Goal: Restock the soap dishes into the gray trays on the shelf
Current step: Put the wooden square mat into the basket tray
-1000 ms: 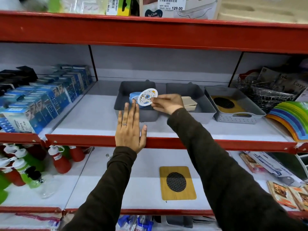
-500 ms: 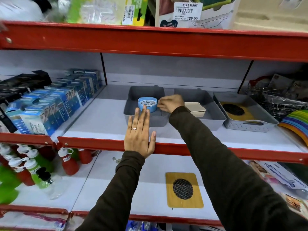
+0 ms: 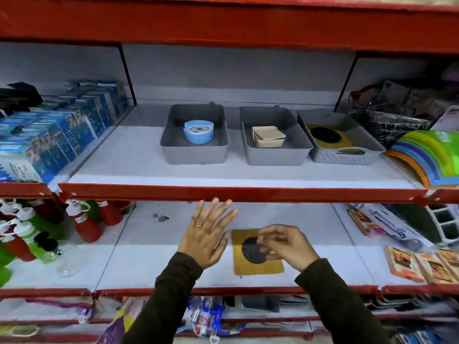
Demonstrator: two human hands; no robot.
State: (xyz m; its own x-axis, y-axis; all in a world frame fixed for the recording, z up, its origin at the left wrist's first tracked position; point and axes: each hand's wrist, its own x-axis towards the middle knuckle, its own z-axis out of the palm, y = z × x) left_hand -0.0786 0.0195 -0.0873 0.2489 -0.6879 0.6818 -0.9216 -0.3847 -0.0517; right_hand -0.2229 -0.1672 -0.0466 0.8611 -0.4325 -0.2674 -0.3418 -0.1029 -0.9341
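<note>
Round blue plastic soap dish (image 3: pixel 198 132) in left gray tray (image 3: pixel 193 150), beige square soap dish (image 3: pixel 268 137) in middle gray tray (image 3: pixel 277 152), left hand (image 3: pixel 208 234) fingers spread empty, right hand (image 3: pixel 285 244) fingers loosely curled empty above bamboo square soap dish (image 3: pixel 257 254) near lower shelf (image 3: pixel 149 266) front edge.

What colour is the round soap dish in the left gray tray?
Light blue, with a white speckled insert on top. The head view shows the round soap dish clearly inside the left gray tray.

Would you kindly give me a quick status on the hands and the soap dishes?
Left hand open, empty. Right hand empty over wooden dish. Blue dish in left gray tray. Nothing blocking.
</note>
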